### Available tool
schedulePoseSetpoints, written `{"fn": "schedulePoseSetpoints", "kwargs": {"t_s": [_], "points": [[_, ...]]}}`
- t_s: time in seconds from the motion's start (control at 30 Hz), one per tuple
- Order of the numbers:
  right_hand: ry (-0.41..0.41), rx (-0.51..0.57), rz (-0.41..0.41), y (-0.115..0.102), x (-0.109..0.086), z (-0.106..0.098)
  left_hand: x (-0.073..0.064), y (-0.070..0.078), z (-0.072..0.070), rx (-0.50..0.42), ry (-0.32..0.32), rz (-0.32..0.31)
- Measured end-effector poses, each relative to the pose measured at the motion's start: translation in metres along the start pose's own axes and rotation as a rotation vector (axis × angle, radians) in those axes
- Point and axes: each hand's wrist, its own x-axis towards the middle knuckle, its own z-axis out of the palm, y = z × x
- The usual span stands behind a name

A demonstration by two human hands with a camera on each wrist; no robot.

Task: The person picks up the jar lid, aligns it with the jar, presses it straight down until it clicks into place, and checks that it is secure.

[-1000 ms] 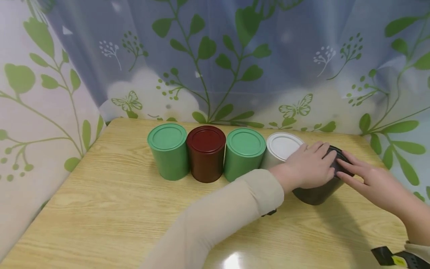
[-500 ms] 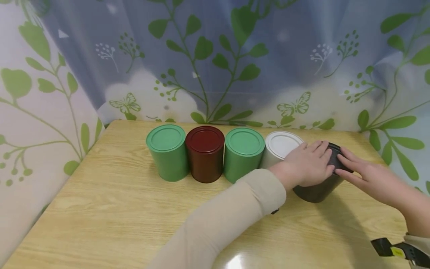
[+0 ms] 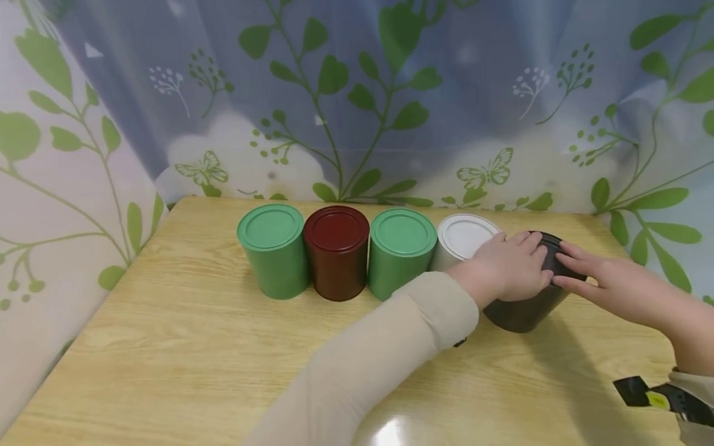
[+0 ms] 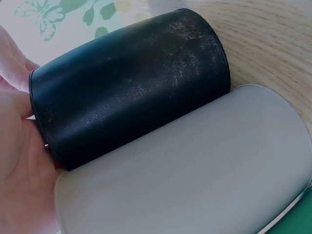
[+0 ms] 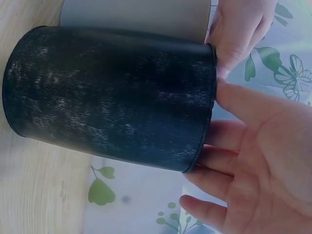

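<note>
A black cylindrical canister (image 3: 521, 313) stands at the right end of a row, with its lid partly hidden by the hands. My left hand (image 3: 507, 267) lies across the top with fingers extended, reaching over from the white canister (image 3: 465, 235) beside it. From the right, my right hand (image 3: 619, 285) touches the black lid with nearly straight fingertips. Both wrist views show the black canister (image 4: 131, 87) against the white one (image 4: 190, 175), its side scuffed with pale marks. The right thumb and fingers (image 5: 219, 184) meet its lid end in the right wrist view.
Left of the white canister stand a green canister (image 3: 403, 248), a dark red one (image 3: 336, 254) and another green one (image 3: 273, 251), side by side. They sit on a wood-grain table (image 3: 195, 359). A leaf-patterned curtain (image 3: 312, 111) hangs behind.
The hands keep nearly the same place on the black canister; its top shifts slightly. The whole scene slides a little left in the head view.
</note>
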Motion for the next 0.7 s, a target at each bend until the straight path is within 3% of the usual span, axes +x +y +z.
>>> {"fn": "schedulePoseSetpoints", "kwargs": {"t_s": [0.2, 0.43, 0.7], "points": [[-0.027, -0.011, -0.009, 0.003, 0.004, -0.01, 0.0, -0.007, -0.01, -0.039, -0.07, 0.031], [-0.061, 0.023, 0.02, 0.005, 0.008, -0.018, 0.006, -0.016, -0.023, -0.158, -0.181, 0.078], [-0.028, -0.072, -0.005, 0.001, 0.012, -0.024, 0.006, -0.013, -0.032, -0.296, -0.132, 0.032]]}}
